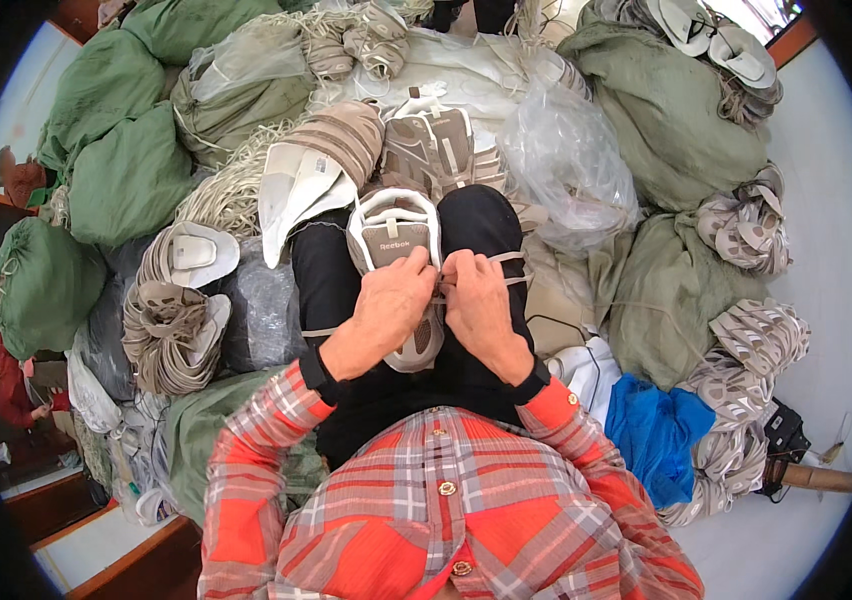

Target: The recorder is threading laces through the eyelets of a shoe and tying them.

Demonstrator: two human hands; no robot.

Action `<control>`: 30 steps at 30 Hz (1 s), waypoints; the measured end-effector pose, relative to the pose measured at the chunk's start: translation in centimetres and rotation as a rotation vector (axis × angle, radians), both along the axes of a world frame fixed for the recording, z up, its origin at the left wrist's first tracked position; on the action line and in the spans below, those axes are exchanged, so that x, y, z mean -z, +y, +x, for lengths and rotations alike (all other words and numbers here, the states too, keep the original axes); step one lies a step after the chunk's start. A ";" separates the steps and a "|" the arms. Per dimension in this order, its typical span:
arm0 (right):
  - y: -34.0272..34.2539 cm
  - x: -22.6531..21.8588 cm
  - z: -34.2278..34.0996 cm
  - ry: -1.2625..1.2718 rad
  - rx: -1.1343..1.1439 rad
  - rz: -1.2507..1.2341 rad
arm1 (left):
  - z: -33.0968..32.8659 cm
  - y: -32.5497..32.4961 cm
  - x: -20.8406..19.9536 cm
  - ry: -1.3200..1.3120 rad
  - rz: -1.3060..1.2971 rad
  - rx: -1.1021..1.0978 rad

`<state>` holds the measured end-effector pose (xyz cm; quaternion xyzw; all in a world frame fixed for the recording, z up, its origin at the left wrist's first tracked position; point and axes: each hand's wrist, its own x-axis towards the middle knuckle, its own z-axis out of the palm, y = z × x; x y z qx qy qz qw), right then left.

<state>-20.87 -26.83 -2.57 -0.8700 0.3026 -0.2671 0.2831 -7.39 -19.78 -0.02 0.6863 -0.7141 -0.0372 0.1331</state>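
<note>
A brown and white shoe upper [418,348] lies across my lap between my knees, its padded white collar pointing away from me. My left hand [389,308] is closed on its near left part, fingertips pinched at the lacing edge. Close beside it, my right hand [481,312] is pinched at the right lacing edge, on a pale shoelace [509,257] that runs off over my right knee. The fingertips nearly meet and partly hide the eyelets. Just beyond my knees rest a stack of brown and white uppers [324,150] and another laced upper [433,145].
A bundle of pale laces [236,185] lies left of the stacks. Green sacks [131,170] and a large olive sack [661,120] surround me, with a clear plastic bag [568,160], a blue bag [654,430] and more stacked uppers [176,320]. People [6,375] sit at far left.
</note>
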 end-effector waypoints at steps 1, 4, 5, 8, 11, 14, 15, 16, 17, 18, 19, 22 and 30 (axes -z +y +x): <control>0.2 0.2 0.1 0.011 -0.005 0.007 | 0.4 -0.3 -0.1 -0.001 0.001 -0.003; -0.5 -0.1 -0.5 -0.039 -0.095 0.000 | 3.2 -0.7 -1.5 -0.242 -0.113 0.318; -0.7 -0.8 -0.8 -0.100 -0.128 -0.104 | 4.4 -0.2 -3.2 -0.209 -0.158 0.218; -0.6 -2.1 -1.0 0.093 -0.262 -0.172 | 7.9 0.5 -7.0 -0.040 -0.125 -0.157; -0.7 -1.8 -0.3 0.184 -0.319 -0.272 | 9.5 2.3 -5.1 0.091 -0.014 -0.221; 0.0 -2.3 -0.1 0.296 -0.315 -0.338 | 9.3 4.0 -3.1 0.897 0.222 -0.345; 0.3 -2.4 0.0 0.369 -0.293 -0.238 | 8.9 4.6 -2.9 1.281 0.301 -0.456; 0.6 -2.5 0.1 0.442 -0.268 -0.139 | 8.6 5.1 -2.7 1.666 0.380 -0.561; 0.6 -2.4 0.0 0.452 -0.270 -0.144 | 8.3 5.6 -1.4 1.771 0.363 -0.540; 0.6 -2.2 0.3 0.453 -0.309 -0.126 | 8.1 5.9 -0.8 1.778 0.357 -0.536; 0.6 -2.2 0.6 0.453 -0.347 -0.109 | 7.7 6.2 -0.4 1.884 0.333 -0.525; -0.2 -3.1 1.3 0.452 -0.384 0.411 | 7.0 7.0 1.1 2.117 0.284 -0.476; -1.6 -6.7 0.3 0.490 -0.531 0.634 | 8.5 9.4 2.4 2.895 -0.136 -0.155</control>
